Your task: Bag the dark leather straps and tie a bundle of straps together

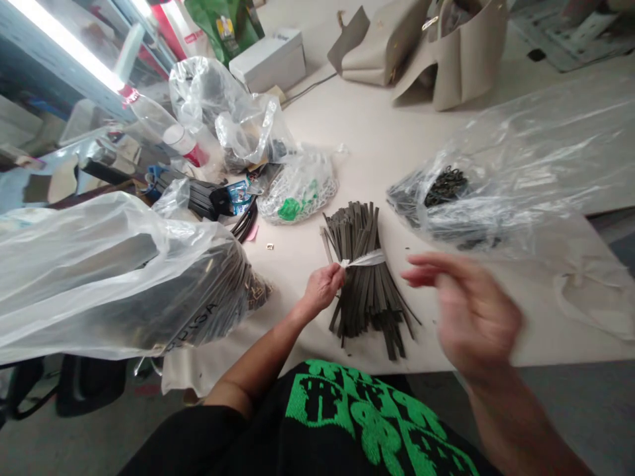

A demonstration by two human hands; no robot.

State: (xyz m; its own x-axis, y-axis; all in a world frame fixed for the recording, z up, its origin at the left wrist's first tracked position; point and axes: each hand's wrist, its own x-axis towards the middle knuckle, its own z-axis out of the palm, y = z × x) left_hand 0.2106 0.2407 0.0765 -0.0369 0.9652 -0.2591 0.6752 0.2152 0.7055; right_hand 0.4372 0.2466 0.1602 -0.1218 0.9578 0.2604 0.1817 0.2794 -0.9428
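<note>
A bundle of dark grey flat strips (pixel 364 291) lies on the light-coloured table, bound round its middle with a white tie (pixel 370 258). At the bundle's left side my left hand (pixel 325 285) is closed, its fingers pinching the knotted end of that tie. My right hand (pixel 476 311) hangs in the air to the right of the bundle, apart from it and blurred by motion. Its fingers stretch to the left with the thumb away from them, and nothing shows between them. Several strip ends fan out at the bundle's lower edge.
On the left sits a large clear plastic bag (pixel 198 297) of dark pieces. To the right lies another clear bag (pixel 506 192) with small black metal parts. A white net bag (pixel 297 188), a small metal buckle (pixel 270 246), a white box (pixel 270 59) and beige handbags (pixel 466 59) stand farther back.
</note>
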